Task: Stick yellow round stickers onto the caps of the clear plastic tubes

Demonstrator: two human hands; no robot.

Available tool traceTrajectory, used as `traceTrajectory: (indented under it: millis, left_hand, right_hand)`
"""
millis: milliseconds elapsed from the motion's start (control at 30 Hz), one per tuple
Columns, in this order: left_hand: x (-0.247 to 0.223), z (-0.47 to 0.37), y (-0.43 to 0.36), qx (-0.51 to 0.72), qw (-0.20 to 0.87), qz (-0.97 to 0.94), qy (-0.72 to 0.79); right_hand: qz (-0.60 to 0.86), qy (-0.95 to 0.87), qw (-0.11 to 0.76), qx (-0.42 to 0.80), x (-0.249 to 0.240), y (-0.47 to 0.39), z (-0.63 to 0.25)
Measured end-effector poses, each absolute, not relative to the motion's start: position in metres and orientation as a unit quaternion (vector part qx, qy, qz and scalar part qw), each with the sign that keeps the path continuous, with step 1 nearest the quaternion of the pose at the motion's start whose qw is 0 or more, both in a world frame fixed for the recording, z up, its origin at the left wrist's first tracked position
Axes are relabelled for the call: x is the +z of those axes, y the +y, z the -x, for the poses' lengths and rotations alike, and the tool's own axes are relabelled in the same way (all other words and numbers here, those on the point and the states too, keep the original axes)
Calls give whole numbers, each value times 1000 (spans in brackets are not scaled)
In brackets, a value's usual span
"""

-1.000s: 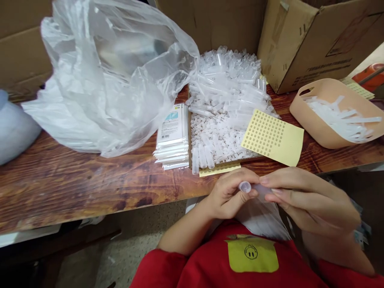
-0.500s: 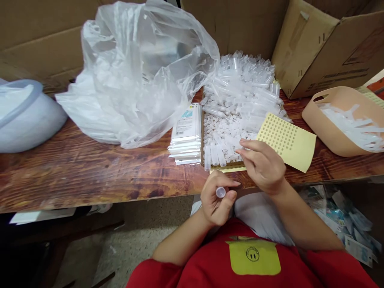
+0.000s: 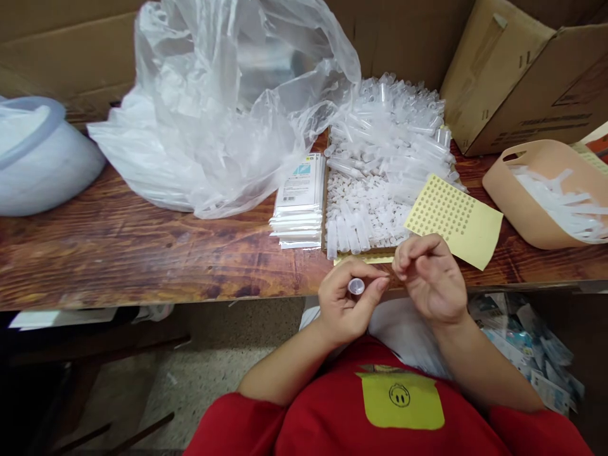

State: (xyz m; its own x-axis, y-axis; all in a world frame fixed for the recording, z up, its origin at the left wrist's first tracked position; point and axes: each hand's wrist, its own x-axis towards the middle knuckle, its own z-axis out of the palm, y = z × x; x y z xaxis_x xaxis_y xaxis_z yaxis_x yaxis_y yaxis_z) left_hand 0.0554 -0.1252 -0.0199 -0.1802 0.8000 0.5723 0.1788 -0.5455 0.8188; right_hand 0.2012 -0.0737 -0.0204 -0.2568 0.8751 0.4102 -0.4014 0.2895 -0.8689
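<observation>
My left hand (image 3: 349, 301), above the table's front edge, has its fingers curled round a small translucent plastic tube (image 3: 356, 287), its round end facing up at me. The thumb and index fingertips come together on the right; whether something tiny is between them I cannot make out. Close beside them is my right hand (image 3: 432, 278), palm partly turned up, fingers loosely bent and apart from the slightly blurred thumb. Nothing shows in it. Beyond the hands, a shallow tray (image 3: 380, 251) is heaped with tubes and small white pieces. A yellow sticker sheet (image 3: 479, 237) rests against its right corner.
A stack of flat printed packets (image 3: 299, 202) sits left of the tray. Behind it bulges a large clear plastic bag (image 3: 213, 126). A pale basin (image 3: 47, 164) stands far left. To the right are a tan bin (image 3: 527, 209) of white strips and a cardboard box (image 3: 517, 88).
My right hand has moved down from the tray's edge to my left fingertips and turned its palm up. My left hand, still holding the tube, has brought thumb and index together. The view has shifted slightly.
</observation>
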Motion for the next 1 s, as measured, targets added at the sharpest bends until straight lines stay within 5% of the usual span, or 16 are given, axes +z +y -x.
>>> traceTrajectory:
  millis: [167,567,1000]
  left_hand:
    - [-6,-64,-123,625,196,-637,406]
    - [9,-77,-135,584,153,-693,395]
    - [7,-68,-136,501,21,-781,372]
  right_hand:
    - [153,-496,542,661,-8,-78,-208]
    - [174,-603,615,477,-4,-94,-218]
    - [195,-697,584,367,-2,-103,-233]
